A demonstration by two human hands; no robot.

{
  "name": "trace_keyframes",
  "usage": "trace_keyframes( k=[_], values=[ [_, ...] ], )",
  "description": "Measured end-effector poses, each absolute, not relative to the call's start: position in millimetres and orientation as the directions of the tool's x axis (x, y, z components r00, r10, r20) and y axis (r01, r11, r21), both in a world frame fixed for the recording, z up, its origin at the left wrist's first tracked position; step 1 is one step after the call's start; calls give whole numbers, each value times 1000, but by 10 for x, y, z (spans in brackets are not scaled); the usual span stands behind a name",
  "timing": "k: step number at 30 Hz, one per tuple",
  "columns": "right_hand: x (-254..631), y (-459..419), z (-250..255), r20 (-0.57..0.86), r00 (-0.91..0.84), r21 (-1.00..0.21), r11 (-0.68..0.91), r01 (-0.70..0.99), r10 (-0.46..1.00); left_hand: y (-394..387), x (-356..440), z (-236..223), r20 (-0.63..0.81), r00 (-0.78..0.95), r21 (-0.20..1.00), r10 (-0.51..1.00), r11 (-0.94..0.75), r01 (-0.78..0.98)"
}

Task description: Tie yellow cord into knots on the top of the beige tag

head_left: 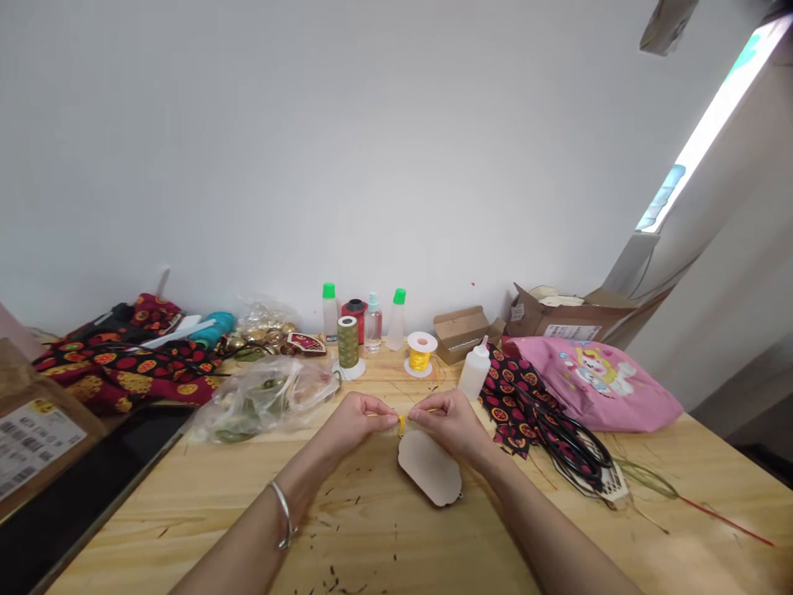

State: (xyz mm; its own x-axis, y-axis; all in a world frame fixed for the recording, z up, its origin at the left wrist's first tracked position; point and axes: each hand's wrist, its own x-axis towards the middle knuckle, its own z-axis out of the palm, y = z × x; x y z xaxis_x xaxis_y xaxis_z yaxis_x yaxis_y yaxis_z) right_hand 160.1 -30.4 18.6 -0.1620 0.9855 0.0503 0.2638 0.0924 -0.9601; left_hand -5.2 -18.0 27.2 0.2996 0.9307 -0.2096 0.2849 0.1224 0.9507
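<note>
My left hand (365, 420) and my right hand (447, 420) face each other over the middle of the table, each with thumb and forefinger pinched. Between them runs a yellow cord (401, 424), looped or knotted at the top of a flat beige plaque (430, 469) with a scalloped outline. Both pinches appear to be on this cord. The plaque lies tilted below my fingers, with a small ring at its lower right corner. Behind the hands stands a spool of yellow cord (420, 357), its loose end trailing right.
A white squeeze bottle (474, 372), black scissors (573, 438) and a pink pouch (595, 384) lie to the right. Plastic bags (266, 401) and patterned fabric (136, 364) are at left. Green-capped bottles (396, 318) and an olive thread spool (348, 343) stand by the wall. Dark scraps dot the tabletop.
</note>
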Motion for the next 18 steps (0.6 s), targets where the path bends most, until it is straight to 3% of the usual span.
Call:
trace_keyframes(
  k=[9,13,18],
  values=[
    [1563,-285,179,142,-219,-890,222,399,965,-118,-17,143,-140,368,968,919,48,248],
    [1559,-265,139,115,-177,-901,178,395,977,-103,-17,142,-64,336,963,940,-30,267],
    [1568,-266,132,111,-143,-918,157,365,984,-98,-33,147,-99,316,950,944,-6,313]
  ],
)
